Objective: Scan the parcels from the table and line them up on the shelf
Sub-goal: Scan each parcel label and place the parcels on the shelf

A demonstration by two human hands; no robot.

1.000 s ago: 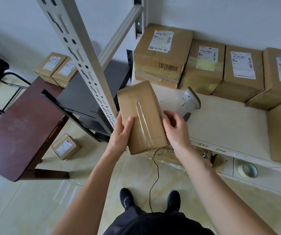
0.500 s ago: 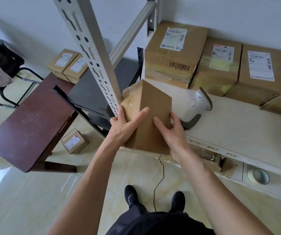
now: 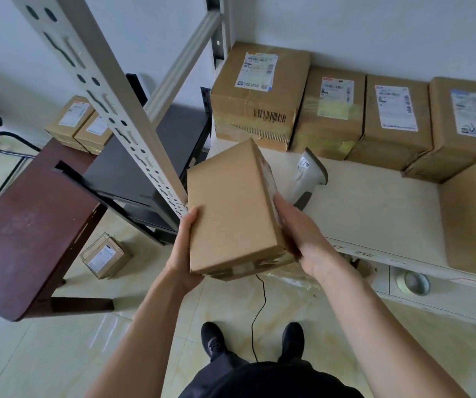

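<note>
Since half a second ago, the held box (image 3: 231, 208) has been turned, so a wide plain side is now shown on top. On the far left, a dark brown desk (image 3: 21, 225) is seen, with two small labelled boxes (image 3: 83, 123) beyond it. One small box (image 3: 105, 257) is left on the floor (image 3: 44, 349) beside the desk. A grey metal post (image 3: 110, 107) of the shelf is seen next. The held box is gripped at its left edge by the left hand (image 3: 183, 254), with the fingers curled under it. Its right side is held by the right hand (image 3: 303, 234), with the fingers pressed flat against it. Just behind, a white scanner (image 3: 307, 176) is laid on the shelf (image 3: 374, 211). Four labelled parcels (image 3: 346, 116) are lined up along the wall at the back of the shelf.
</note>
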